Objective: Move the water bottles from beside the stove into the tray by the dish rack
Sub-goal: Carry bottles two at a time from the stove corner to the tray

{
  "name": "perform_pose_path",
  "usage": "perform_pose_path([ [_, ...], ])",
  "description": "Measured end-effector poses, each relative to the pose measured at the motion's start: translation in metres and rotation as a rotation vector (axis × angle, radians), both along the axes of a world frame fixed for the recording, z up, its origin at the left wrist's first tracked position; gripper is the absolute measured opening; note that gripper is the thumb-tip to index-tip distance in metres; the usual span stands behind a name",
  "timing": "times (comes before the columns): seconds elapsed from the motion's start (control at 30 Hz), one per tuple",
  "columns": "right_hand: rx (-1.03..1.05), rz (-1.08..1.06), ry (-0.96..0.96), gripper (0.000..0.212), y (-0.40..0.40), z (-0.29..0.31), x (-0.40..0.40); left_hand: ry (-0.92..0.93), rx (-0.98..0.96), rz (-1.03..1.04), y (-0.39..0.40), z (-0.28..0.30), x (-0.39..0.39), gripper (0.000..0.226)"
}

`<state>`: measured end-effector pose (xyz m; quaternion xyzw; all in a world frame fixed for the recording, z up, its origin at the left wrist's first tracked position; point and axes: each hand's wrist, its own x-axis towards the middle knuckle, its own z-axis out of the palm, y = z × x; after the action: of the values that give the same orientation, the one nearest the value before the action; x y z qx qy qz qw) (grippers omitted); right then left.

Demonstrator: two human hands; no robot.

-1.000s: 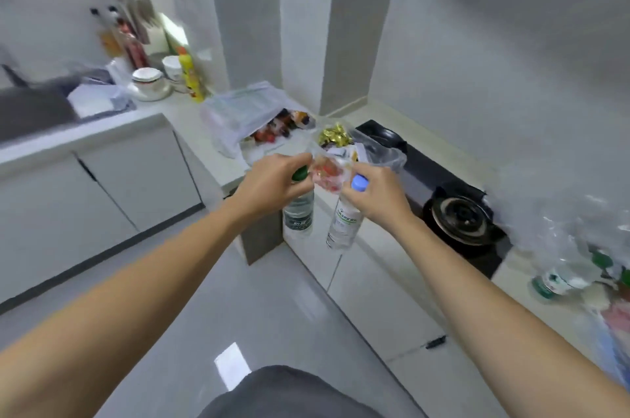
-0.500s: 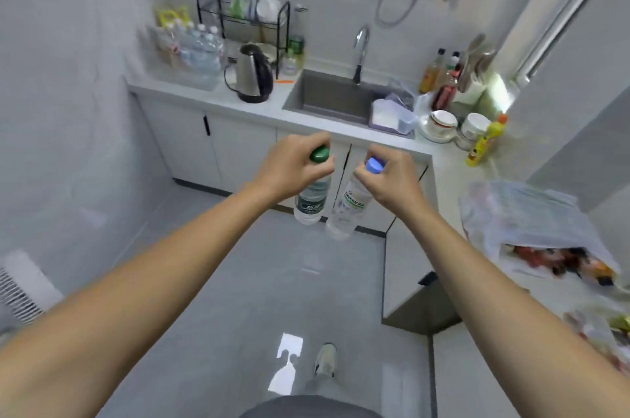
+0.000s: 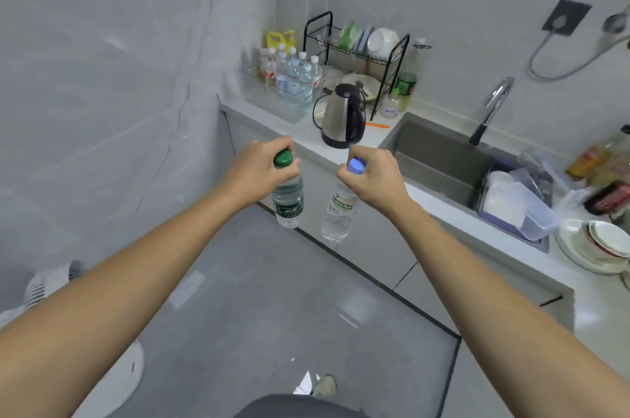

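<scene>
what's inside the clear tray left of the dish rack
The clear tray holds a cluster of upright water bottles with white caps at its far end; its near end looks bare. The front bottles hide how many stand behind.

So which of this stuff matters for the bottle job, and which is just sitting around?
Job: green-cap bottle in left hand; blue-cap bottle in right hand; tray; dish rack.
Lying about: kettle, sink, tap, bowls.

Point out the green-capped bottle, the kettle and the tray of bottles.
Green-capped bottle (image 3: 288, 204): head view, on its green label below the left hand.
Kettle (image 3: 337, 117): head view, on its steel body.
Tray (image 3: 272, 103): head view, on its clear front wall, left of the kettle.
</scene>
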<state>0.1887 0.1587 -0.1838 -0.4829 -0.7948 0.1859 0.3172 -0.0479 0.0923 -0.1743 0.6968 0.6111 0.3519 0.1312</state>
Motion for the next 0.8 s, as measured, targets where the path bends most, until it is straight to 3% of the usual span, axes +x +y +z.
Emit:
perform_pose_path([
  [0.17,0.039,0.11,0.015,0.033,0.096,0.013,-0.041,-0.006,0.028,0.142,0.059,0.005,-0.032,0.018],
  [0.43,0.036,0.178,0.028,0.025,0.206,0.01,-0.123,0.007,0.019,0.267,0.146,0.008,-0.104,0.018],
  [0.8,0.058,0.054,0.002,0.023,0.376,-0.001,-0.246,0.155,0.014,0.182,0.341,-0.014,-0.233,0.023],
])
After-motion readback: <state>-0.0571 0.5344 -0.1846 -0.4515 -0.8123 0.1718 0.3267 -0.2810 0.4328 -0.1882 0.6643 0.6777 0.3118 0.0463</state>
